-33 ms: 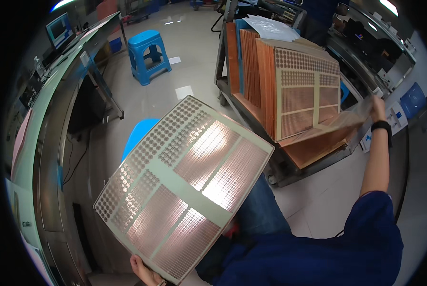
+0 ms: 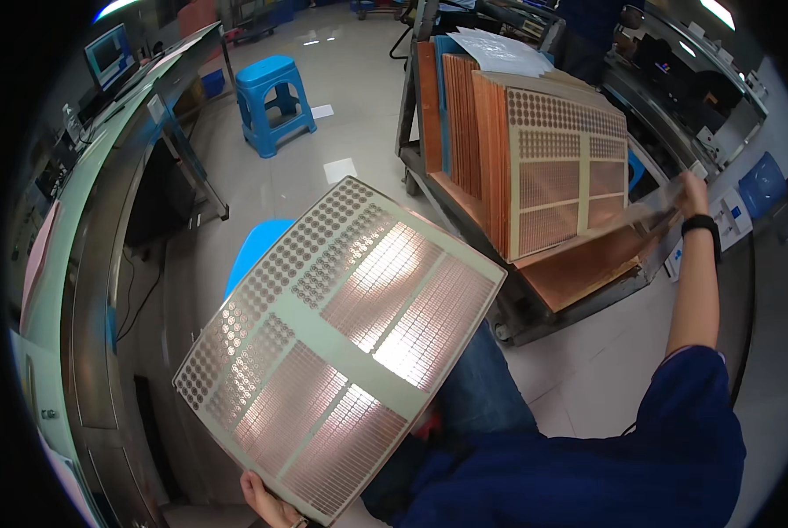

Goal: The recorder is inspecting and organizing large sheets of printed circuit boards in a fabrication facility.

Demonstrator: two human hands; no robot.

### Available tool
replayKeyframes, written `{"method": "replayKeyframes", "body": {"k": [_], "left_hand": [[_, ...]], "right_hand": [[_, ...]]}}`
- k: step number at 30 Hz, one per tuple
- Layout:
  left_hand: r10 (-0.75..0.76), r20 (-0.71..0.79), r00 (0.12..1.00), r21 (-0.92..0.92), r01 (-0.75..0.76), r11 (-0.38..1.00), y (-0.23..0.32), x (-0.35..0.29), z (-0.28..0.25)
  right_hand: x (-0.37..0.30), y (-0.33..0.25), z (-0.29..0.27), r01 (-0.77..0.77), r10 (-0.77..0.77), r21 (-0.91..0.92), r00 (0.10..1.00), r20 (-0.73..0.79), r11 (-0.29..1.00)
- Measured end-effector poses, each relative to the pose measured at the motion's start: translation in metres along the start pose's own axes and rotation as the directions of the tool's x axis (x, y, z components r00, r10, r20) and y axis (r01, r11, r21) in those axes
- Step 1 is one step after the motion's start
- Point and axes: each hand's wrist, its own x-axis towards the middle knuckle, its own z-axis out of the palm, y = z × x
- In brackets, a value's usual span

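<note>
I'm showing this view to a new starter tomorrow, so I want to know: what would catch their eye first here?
First, the big shiny copper-patterned panel filling the centre, held at its lower edge by the left hand. Next, at upper right, the row of similar copper panels standing on edge on a metal cart, where the right hand touches a tilted panel. A bright blue stool stands on the pale floor at upper left.

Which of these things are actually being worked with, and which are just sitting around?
In use: patterned panel in left hand; leaning panel touched by right hand; panel stack; cart.
Lying about: blue stool; monitor; floor papers.
</note>
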Motion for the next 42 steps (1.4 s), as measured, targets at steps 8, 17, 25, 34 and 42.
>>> {"method": "replayKeyframes", "body": {"k": [8, 17, 25, 34, 42], "left_hand": [[-0.023, -0.011, 1.000, -0.172, 0.020, 0.985, 0.005, -0.008, 0.015], [-0.023, -0.055, 0.998, -0.159, 0.014, 0.987, -0.010, -0.001, 0.006], [-0.060, -0.029, 0.998, -0.258, 0.051, 0.965, -0.020, 0.010, -0.007], [0.097, -0.006, 0.995, -0.290, -0.094, 0.952, 0.005, -0.003, 0.015], [0.233, 0.098, 0.968, -0.282, -0.197, 0.939, 0.029, 0.002, 0.029]], "right_hand": [[-0.003, -0.027, 0.104, -0.218, 0.204, 0.131, 0.973, 0.111, 0.967], [-0.086, -0.014, 0.215, -0.197, 0.138, 0.107, 0.901, 0.411, 0.974], [-0.229, 0.044, 0.299, 0.105, -0.121, 0.070, 0.633, 0.764, 0.992], [-0.260, 0.080, 0.326, 0.011, 0.123, -0.143, 0.446, 0.887, 0.990], [-0.242, 0.007, 0.252, 0.049, -0.197, 0.200, 0.503, 0.842, 0.979]]}}
